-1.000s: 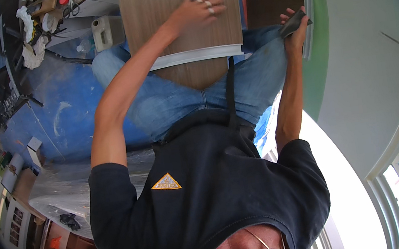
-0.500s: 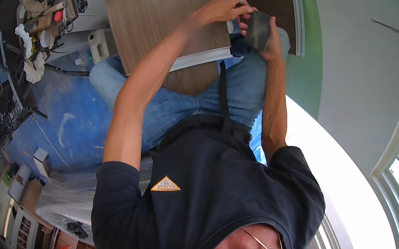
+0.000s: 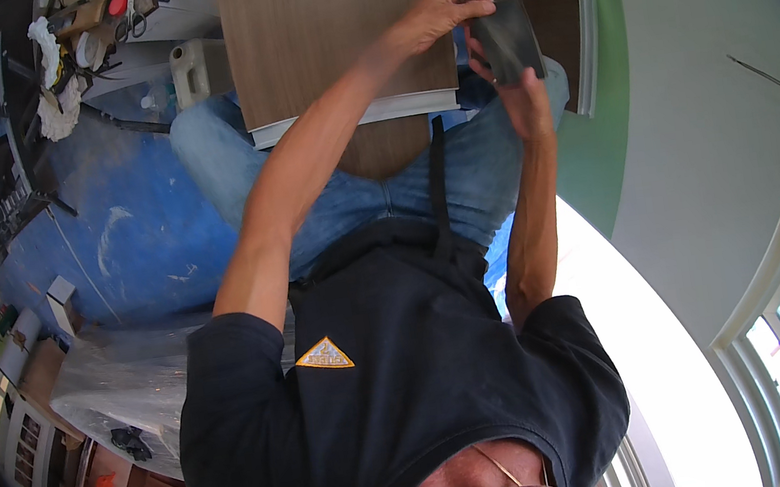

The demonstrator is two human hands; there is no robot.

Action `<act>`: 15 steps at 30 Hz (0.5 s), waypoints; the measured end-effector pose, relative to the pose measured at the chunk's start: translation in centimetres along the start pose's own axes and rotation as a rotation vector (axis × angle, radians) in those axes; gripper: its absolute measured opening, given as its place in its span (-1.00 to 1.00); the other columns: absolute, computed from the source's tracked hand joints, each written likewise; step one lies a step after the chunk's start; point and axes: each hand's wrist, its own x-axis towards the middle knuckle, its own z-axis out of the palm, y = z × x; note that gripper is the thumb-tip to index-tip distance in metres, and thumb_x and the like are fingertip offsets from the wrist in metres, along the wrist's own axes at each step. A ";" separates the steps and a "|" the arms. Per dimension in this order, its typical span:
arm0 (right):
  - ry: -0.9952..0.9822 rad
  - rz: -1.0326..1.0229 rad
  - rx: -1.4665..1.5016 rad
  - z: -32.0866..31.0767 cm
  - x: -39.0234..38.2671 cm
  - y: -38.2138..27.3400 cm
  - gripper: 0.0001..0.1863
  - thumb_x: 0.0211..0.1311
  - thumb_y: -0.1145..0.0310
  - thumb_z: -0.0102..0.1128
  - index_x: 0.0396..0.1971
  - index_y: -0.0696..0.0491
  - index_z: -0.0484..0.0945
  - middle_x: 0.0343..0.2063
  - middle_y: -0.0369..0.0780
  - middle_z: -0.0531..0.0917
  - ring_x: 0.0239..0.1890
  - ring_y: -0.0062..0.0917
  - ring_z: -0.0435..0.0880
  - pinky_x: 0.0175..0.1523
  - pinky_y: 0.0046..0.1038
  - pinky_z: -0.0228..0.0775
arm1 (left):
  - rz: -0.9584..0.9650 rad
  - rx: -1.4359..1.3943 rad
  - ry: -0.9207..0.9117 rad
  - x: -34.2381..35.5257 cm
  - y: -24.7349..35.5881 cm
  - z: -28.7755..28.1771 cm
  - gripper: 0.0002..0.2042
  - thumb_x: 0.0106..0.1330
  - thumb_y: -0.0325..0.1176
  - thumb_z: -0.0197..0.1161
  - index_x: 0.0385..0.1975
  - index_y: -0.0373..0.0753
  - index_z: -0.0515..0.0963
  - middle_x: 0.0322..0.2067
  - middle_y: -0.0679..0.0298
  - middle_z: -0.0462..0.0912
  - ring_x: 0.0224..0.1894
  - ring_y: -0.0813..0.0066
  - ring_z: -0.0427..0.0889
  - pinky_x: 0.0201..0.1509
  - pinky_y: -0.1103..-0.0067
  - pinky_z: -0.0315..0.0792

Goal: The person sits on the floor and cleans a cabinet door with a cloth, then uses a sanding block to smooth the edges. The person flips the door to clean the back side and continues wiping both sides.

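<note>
My right hand (image 3: 524,103) holds a dark, flat smartphone (image 3: 509,42) above my right knee. Its fingers wrap behind the left edge and its thumb lies at the lower right. Dusty streaks mark the dark face of the smartphone. At its upper left corner is my left hand (image 3: 437,18), thumb and bent fingers pinched together on that corner. My left forearm crosses over a brown wood-grain panel (image 3: 304,38) with a pale front edge, which lies between my knees.
Another dark brown board (image 3: 551,10) with a pale edge stands beyond my right knee, by the green and grey wall (image 3: 675,88). A pale plastic jug (image 3: 200,71) is beside my left knee. Farther left are scissors (image 3: 130,23), rags (image 3: 60,109) and blue floor sheeting (image 3: 129,209).
The smartphone has tipped so that more of its face shows, and stands more upright. My left hand has shifted slightly right, onto its top corner. The view has moved a little.
</note>
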 end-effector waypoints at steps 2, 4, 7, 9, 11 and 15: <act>0.205 0.179 -0.038 0.0 0.3 0.1 -0.23 0.55 -0.01 0.01 0.54 0.08 0.03 0.45 -0.04 0.27 0.48 -0.12 0.27 0.49 -0.16 0.17 | -0.027 -0.075 -0.024 -0.2 -0.2 0.0 -0.71 0.38 -0.18 0.38 -0.08 -0.24 0.65 -0.16 0.28 0.70 -0.04 0.53 0.62 0.07 0.51 0.50; 0.327 0.185 -0.271 0.2 0.4 0.4 -0.23 0.55 0.07 0.03 0.55 0.13 -0.02 0.49 -0.03 0.19 0.52 -0.14 0.18 0.53 -0.20 0.09 | 0.040 0.014 0.011 -0.2 -0.5 -0.4 -0.71 0.38 -0.19 0.37 -0.06 -0.23 0.64 -0.15 0.28 0.70 -0.03 0.52 0.63 0.06 0.50 0.50; 0.437 -0.075 -0.923 1.4 -0.2 1.9 -0.22 0.56 0.15 -0.01 0.53 0.26 -0.08 0.54 0.02 0.07 0.57 -0.12 0.05 0.58 -0.26 -0.06 | 0.310 0.536 0.213 -0.6 -0.9 -3.7 -0.69 0.38 -0.20 0.34 0.03 -0.18 0.62 -0.04 0.26 0.69 0.04 0.42 0.62 0.14 0.42 0.48; 0.433 0.051 -1.053 2.8 -0.8 3.7 -0.22 0.56 0.16 -0.04 0.53 0.27 -0.10 0.54 0.06 0.04 0.58 -0.10 0.03 0.58 -0.21 -0.09 | 0.461 0.852 0.411 -1.0 -0.5 -7.9 -0.71 0.37 -0.17 0.29 0.02 -0.09 0.64 0.05 0.25 0.66 0.14 0.24 0.59 0.25 0.30 0.44; 0.375 0.129 -1.182 4.4 -1.0 5.7 -0.21 0.55 0.15 -0.05 0.53 0.28 -0.11 0.53 0.10 0.02 0.58 -0.07 0.01 0.58 -0.12 -0.12 | 0.460 0.955 0.539 -2.7 -0.6 -11.5 -0.71 0.38 -0.20 0.23 0.01 -0.17 0.62 0.12 0.14 0.59 0.24 0.07 0.49 0.38 0.14 0.25; 0.327 0.278 -1.431 6.5 0.9 8.8 -0.17 0.54 0.10 -0.03 0.52 0.30 -0.15 0.52 0.16 0.03 0.57 -0.01 0.00 0.54 0.15 -0.16 | 0.457 1.354 0.579 -6.4 -0.7 -14.6 -0.64 0.41 -0.26 0.18 0.11 -0.30 0.56 0.26 0.03 0.50 0.38 0.02 0.36 0.55 0.04 0.01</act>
